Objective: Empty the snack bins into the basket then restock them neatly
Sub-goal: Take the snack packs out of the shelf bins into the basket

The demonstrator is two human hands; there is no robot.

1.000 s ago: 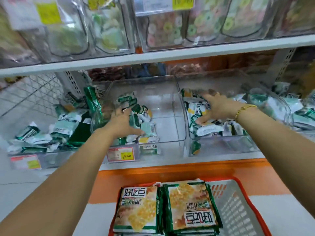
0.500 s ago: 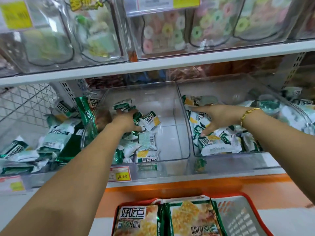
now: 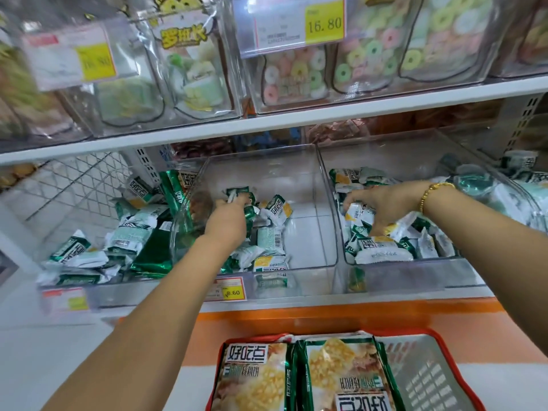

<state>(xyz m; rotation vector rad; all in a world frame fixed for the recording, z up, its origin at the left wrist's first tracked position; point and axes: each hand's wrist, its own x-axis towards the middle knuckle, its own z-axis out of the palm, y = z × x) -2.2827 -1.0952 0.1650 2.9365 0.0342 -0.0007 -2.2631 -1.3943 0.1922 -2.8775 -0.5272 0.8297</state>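
Observation:
Two clear plastic snack bins stand side by side on the lower shelf. The middle bin point(image 3: 308, 179) holds a small heap of green-and-white snack packets point(image 3: 271, 238) at its left and front. My left hand point(image 3: 228, 221) is inside it, fingers curled round a few of those packets. The right bin point(image 3: 415, 155) holds many more packets point(image 3: 382, 247). My right hand point(image 3: 382, 204) reaches into that pile, fingers curled down over a packet. The red-rimmed grey basket point(image 3: 427, 378) sits below, with two large snack bags point(image 3: 296, 378) lying in its left part.
A left bin point(image 3: 98, 289) holds more green packets and bags. A white shelf board point(image 3: 296, 123) runs just above the bins, carrying clear bins of colourful candy with price tags. An orange ledge point(image 3: 326, 318) lies between shelf and basket.
The view has shifted closer. My left hand has closed its fingers round packets in the middle bin. My right hand has moved left and dug its fingers down into the right bin's pile.

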